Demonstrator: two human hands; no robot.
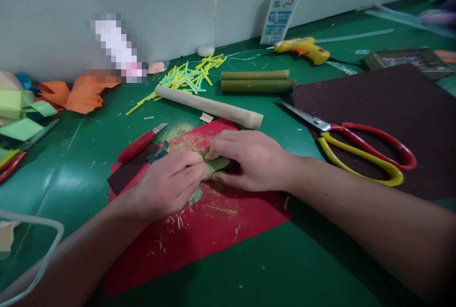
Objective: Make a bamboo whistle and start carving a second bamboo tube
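Over a red sheet (213, 231) dusted with yellowish powder and shavings, both hands meet at a small pale green piece (218, 164), possibly bamboo. My left hand (174, 179) is closed, its fingertips pinching the left end. My right hand (251, 160) curls around the other end from the right, thumb below. Fingers hide much of the piece's outline. Just under the left fingers lies a greyish scrap (195, 196). Beside the left hand are a red-handled knife (138, 144), a dark brown strip (131, 169) and small dark scraps (157, 153).
A peeled bamboo stick (210, 106) lies beyond the hands, with green bamboo lengths (256, 83) and yellow-green strips (188, 77) behind. Large scissors (356, 148) rest at right, partly on a dark brown sheet (392, 107). A yellow glue gun (302, 50) is near the wall.
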